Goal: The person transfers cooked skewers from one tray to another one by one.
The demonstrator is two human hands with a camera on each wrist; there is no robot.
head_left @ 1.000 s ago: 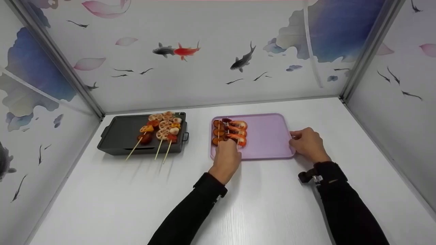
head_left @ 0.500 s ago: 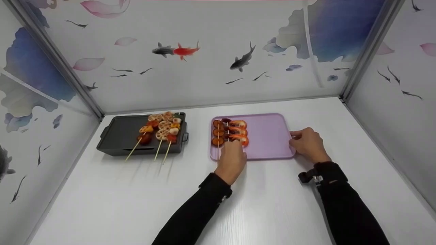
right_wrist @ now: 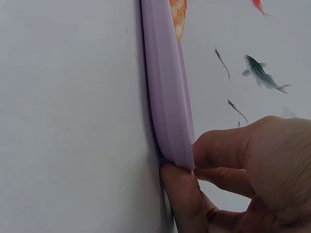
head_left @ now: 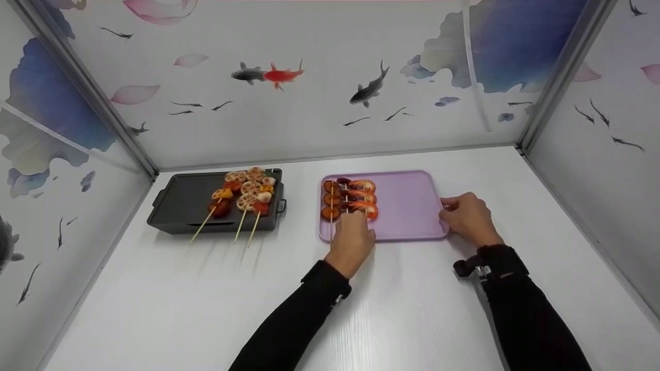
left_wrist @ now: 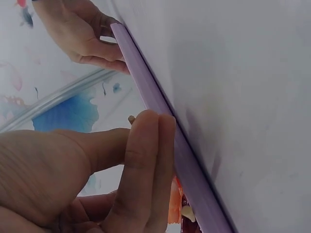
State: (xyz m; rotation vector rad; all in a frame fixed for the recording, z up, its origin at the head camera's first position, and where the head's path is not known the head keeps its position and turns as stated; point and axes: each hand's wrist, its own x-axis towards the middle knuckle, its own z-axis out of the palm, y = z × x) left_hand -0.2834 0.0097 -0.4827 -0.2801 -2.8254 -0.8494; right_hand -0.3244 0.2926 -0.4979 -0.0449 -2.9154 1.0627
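What worries me from where I sit is the tray [head_left: 405, 206]: my right hand [head_left: 468, 220] pinches its right edge near the front corner, so an uneven lift there could, I judge, tip it and set the food sliding. My left hand [head_left: 352, 238] holds a thin wooden stick [left_wrist: 131, 118] in a narrow pinch between thumb and fingertips; with so little to grip, it might roll loose, or a sideways drag might snag the neighbouring food, since everything lies packed close. I can't tell which stick it is, because the hand hides the lower ends of the shrimp skewer [head_left: 367, 197] and the dark red pieces [head_left: 349, 197].

That food lies in the tray's left part: the brown slices [head_left: 331, 199] by its left rim, the dark red pieces next, the shrimp closest to its middle. All of it sits just beyond the left hand, which is over the tray's front rim, and well apart from the right hand, with bare tray between.

Left of the tray, apart from it on the white surface [head_left: 206, 309], stands a dark grill [head_left: 185, 203] with more skewers [head_left: 249, 188], their sticks jutting past its front edge; neither hand touches them.
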